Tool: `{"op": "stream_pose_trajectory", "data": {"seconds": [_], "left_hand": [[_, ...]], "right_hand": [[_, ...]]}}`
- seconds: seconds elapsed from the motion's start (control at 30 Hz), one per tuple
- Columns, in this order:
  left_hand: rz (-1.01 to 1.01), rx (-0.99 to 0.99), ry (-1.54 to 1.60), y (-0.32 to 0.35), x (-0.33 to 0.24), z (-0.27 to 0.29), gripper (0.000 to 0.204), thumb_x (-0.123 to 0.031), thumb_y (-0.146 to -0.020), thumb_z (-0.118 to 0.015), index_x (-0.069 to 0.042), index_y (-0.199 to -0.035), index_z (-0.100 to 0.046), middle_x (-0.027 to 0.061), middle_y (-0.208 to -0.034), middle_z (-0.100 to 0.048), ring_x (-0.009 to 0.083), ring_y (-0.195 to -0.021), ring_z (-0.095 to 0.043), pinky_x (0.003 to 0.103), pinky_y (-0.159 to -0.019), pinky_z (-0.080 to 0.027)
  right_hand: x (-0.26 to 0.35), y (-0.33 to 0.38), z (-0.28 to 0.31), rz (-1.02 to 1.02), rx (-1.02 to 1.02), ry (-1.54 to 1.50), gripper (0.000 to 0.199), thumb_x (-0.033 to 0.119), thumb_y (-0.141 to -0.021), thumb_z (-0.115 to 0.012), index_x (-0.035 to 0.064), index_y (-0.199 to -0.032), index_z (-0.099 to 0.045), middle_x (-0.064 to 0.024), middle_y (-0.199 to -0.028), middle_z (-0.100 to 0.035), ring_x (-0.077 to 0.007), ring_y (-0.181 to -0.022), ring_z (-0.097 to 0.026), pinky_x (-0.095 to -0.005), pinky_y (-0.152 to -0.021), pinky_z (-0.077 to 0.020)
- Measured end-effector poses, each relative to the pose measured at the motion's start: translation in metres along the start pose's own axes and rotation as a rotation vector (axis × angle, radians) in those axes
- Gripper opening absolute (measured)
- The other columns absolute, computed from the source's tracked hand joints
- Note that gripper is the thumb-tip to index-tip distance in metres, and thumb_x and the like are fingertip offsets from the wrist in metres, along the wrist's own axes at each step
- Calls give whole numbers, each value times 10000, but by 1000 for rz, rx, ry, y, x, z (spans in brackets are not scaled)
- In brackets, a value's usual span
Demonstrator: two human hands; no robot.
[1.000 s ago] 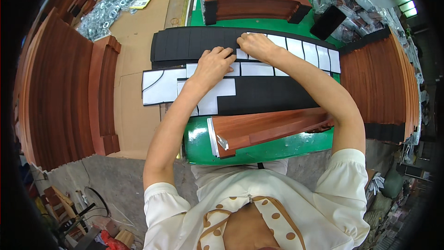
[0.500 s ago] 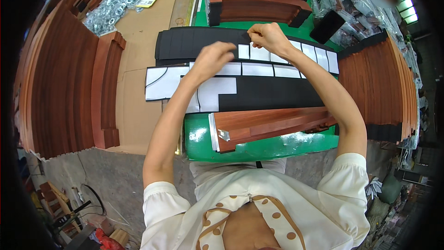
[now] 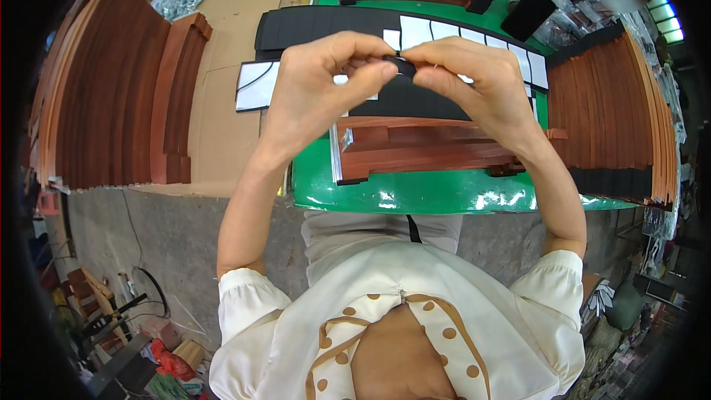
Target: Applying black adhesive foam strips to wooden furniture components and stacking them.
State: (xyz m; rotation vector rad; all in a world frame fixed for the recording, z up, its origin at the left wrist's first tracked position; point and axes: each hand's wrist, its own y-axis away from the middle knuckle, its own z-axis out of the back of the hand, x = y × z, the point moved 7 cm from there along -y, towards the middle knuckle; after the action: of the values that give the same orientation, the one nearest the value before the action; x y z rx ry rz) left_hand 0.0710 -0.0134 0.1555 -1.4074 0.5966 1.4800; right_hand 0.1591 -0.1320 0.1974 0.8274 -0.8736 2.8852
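Overhead, hands (image 3: 404, 74) pinching black pad (image 3: 404, 65).

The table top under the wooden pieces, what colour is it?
Glossy green table top, seen best in the head view.

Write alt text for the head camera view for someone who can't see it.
Seen from above, a person's left hand and right hand meet over a green table, pinching a small black piece between the fingertips. Below the hands lie reddish-brown wooden parts, behind them sheets of black pads partly peeled to white backing. More wooden strips are stacked at both sides.
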Motion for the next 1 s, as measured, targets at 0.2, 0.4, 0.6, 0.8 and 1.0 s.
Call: {"op": "stream_pose_trajectory", "data": {"seconds": [0.2, 0.4, 0.6, 0.8, 1.0], "left_hand": [[-277, 70, -128, 42, -27, -3, 235, 13, -798, -647, 34, -1030, -619, 75, -983, -616, 118, -810, -560, 229, -709, -448], [-97, -123, 31, 75, 30, 12, 400, -177, -703, -765, -36, -1046, -617, 55, -1048, -612, 148, -910, -566, 293, -773, -427], [-116, -174, -4, 80, 30, 2, 270, -68, -713, -738, -4, -954, -635, 61, -906, -617, 142, -815, -566, 262, -730, -449], [-93, -156, -18, 81, 30, 1, 249, -37, -743, -721, 10, -966, -620, 49, -949, -599, 123, -865, -529, 241, -758, -411], [-91, -165, -25, 81, 30, 1, 253, -49, -747, -723, 9, -970, -619, 57, -959, -604, 130, -880, -535, 246, -768, -411]], "right_hand": [[30, 26, -8, -14, -53, -102, 205, 23, -713, -700, 24, -912, -653, -85, -826, -640, -221, -686, -615, -280, -593, -492], [26, 38, -32, -98, -78, -109, 214, 21, -696, -679, 57, -905, -652, -60, -793, -599, -215, -712, -567, -305, -623, -476], [27, 40, -44, -126, -74, -108, 220, 32, -693, -681, 72, -909, -659, -55, -820, -607, -214, -725, -570, -308, -628, -478], [28, 39, -47, -101, -87, -59, 218, 42, -686, -690, 80, -900, -668, -44, -830, -610, -203, -716, -573, -303, -617, -479], [27, 41, -49, -162, -69, -47, 213, 50, -683, -698, 79, -892, -668, -35, -825, -613, -195, -697, -573, -299, -593, -479]]}}
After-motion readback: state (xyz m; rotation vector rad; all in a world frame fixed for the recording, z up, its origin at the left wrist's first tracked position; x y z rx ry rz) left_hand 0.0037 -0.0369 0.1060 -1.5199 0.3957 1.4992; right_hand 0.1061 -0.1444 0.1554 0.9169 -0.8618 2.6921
